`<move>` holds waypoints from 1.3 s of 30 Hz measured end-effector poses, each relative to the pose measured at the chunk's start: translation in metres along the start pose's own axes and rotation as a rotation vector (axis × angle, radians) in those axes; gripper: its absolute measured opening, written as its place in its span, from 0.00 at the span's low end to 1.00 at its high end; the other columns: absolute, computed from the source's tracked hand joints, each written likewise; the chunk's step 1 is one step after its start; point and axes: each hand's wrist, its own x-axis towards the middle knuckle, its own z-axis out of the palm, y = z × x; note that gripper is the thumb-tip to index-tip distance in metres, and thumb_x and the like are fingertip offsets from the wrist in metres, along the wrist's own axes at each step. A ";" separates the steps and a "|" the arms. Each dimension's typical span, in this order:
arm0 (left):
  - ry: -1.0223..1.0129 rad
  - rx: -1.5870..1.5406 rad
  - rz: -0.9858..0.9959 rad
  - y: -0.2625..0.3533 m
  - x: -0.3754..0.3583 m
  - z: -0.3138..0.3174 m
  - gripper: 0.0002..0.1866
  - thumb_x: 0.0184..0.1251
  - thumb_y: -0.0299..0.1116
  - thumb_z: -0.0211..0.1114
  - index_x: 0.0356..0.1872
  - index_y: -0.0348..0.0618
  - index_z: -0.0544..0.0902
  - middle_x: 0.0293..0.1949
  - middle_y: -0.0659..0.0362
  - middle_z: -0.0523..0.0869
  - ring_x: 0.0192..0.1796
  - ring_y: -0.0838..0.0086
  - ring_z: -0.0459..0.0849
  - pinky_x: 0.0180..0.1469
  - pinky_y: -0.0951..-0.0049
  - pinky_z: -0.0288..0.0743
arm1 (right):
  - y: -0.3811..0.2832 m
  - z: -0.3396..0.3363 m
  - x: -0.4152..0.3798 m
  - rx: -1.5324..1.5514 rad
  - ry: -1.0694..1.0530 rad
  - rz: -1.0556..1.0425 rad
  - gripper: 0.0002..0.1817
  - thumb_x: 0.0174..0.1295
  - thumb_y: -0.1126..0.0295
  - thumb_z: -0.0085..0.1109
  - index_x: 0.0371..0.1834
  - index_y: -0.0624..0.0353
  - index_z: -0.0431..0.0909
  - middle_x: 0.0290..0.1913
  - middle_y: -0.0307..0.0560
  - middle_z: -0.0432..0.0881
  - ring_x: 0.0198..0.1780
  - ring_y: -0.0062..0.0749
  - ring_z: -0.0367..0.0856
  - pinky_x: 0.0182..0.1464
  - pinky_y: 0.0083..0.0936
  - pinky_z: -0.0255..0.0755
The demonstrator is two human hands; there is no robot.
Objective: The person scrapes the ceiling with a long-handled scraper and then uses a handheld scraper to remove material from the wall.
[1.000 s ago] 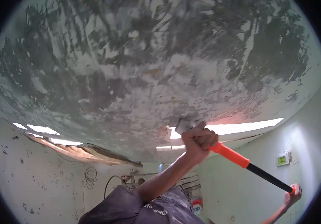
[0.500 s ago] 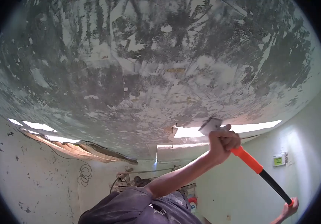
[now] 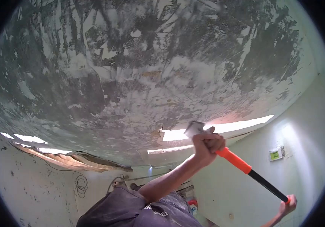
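A long-handled scraper has an orange and black handle (image 3: 268, 185) that slants down to the right. Its slightly blurred grey blade head (image 3: 195, 128) is at the ceiling (image 3: 132, 94), close to the left end of a bright opening; whether it touches cannot be made out. Just below the head, my left hand (image 3: 209, 146) is wrapped round the upper part of the tool. At the lower right, my right hand (image 3: 290, 203) is closed on the handle's orange end. The ceiling is patchy grey and white.
Bright gaps (image 3: 242, 125) run along the ceiling's far edge. A torn, sagging panel (image 3: 75, 160) hangs at the left, above a coiled wire (image 3: 81, 185). On the right wall is a small green-faced box (image 3: 275, 154). Pipes and boards stand behind my shirt.
The scraper and both hands have shifted left in the view, and my right hand sits slightly higher. The ceiling gaps and wall box have also shifted left. Both hands keep their hold.
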 end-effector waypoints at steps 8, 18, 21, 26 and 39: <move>-0.029 -0.020 0.010 0.002 -0.002 -0.010 0.17 0.52 0.25 0.50 0.12 0.57 0.55 0.08 0.69 0.50 0.12 0.77 0.52 0.24 0.74 0.54 | 0.003 0.009 -0.004 0.000 0.018 -0.009 0.08 0.48 0.76 0.52 0.19 0.61 0.62 0.22 0.53 0.69 0.28 0.51 0.70 0.32 0.42 0.63; -0.085 -0.021 -0.013 -0.014 0.010 -0.007 0.18 0.55 0.26 0.50 0.13 0.57 0.55 0.09 0.70 0.49 0.11 0.77 0.51 0.22 0.72 0.52 | 0.008 -0.015 0.000 -0.023 0.048 0.028 0.08 0.46 0.80 0.52 0.18 0.61 0.62 0.21 0.50 0.68 0.27 0.50 0.70 0.32 0.44 0.63; -0.049 0.015 0.041 0.002 0.000 -0.012 0.17 0.54 0.25 0.49 0.13 0.58 0.55 0.09 0.70 0.49 0.11 0.78 0.49 0.22 0.73 0.51 | -0.014 -0.002 0.015 -0.016 0.025 0.002 0.07 0.47 0.79 0.52 0.19 0.61 0.63 0.22 0.54 0.69 0.30 0.52 0.70 0.33 0.45 0.63; -0.043 -0.080 0.004 0.000 -0.001 -0.013 0.17 0.52 0.24 0.49 0.14 0.56 0.54 0.09 0.69 0.49 0.11 0.77 0.50 0.24 0.72 0.54 | -0.006 -0.005 0.005 -0.005 0.007 0.008 0.07 0.46 0.78 0.52 0.19 0.62 0.63 0.23 0.53 0.69 0.29 0.51 0.70 0.32 0.44 0.63; -0.010 -0.073 0.068 -0.005 0.002 -0.013 0.17 0.54 0.27 0.50 0.13 0.57 0.55 0.08 0.70 0.49 0.11 0.77 0.52 0.23 0.73 0.53 | 0.014 -0.020 0.058 -0.085 0.045 -0.071 0.06 0.48 0.78 0.52 0.21 0.62 0.64 0.24 0.53 0.70 0.30 0.50 0.70 0.33 0.42 0.63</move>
